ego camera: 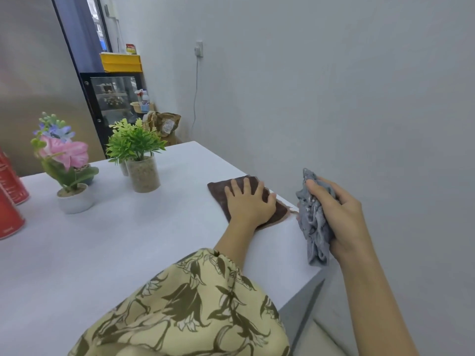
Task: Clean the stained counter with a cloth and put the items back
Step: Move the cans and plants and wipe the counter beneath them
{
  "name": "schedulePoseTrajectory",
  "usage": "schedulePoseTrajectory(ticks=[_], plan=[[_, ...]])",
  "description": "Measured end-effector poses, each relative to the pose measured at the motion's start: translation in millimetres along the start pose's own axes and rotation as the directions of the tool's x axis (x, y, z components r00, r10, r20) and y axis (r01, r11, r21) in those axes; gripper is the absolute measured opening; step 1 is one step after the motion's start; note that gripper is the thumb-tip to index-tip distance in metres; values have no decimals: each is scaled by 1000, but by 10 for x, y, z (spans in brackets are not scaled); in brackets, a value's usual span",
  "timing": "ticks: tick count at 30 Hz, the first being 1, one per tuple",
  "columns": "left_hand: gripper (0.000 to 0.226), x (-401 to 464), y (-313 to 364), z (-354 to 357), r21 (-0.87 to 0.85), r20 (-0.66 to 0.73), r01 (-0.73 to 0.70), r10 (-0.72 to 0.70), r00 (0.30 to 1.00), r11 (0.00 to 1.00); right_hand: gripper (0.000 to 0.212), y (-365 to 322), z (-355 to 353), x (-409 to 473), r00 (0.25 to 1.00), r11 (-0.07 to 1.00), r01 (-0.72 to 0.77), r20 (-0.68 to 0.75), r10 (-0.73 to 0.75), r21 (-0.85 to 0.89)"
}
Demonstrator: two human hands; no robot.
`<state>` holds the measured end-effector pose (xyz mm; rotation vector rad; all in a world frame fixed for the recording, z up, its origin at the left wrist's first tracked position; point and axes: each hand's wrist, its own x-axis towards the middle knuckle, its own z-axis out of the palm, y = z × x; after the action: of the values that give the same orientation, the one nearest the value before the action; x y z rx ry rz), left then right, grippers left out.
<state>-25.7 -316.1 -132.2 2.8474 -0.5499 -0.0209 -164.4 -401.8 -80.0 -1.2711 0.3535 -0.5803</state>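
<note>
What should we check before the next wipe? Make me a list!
1. Left hand flat on the brown cloth: ok.
2. Brown cloth lying flat on the counter: ok.
3. Right hand has a firm grip on the grey cloth: ok.
4. Plant pots well away from the cloth: ok.
5. Red cans out of the way at the left edge: ok.
6. Stain gone under the cloth: cannot tell.

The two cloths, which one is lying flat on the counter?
The brown cloth, spread flat under the left hand. The grey cloth is bunched up in the right hand, off the counter's edge.
</note>
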Motion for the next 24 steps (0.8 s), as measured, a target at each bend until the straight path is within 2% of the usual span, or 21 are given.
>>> schedulePoseTrajectory(ticks=[7,11,16,21,24], plan=[[63,-659,483,88,102,93,-206,197,976,973,15,-110,-58,-284,999,999,32,-24,-31,27],[64,-893,318,59,10,62,-145,144,988,989,14,-93,-108,-398,998,999,35,-55,-33,29],[70,-1046,50,-31,-14,19,16,-16,1000,1000,10,24,-102,-610,1000,999,-24,-19,24,26],[70,-1480,-169,-70,19,22,-50,50,999,999,8,66,-74,-896,999,999,-35,-2,35,19],[69,-1704,-515,-161,1,18,42,-42,999,999,9,22,-69,-1048,1000,1000,-24,5,24,14]])
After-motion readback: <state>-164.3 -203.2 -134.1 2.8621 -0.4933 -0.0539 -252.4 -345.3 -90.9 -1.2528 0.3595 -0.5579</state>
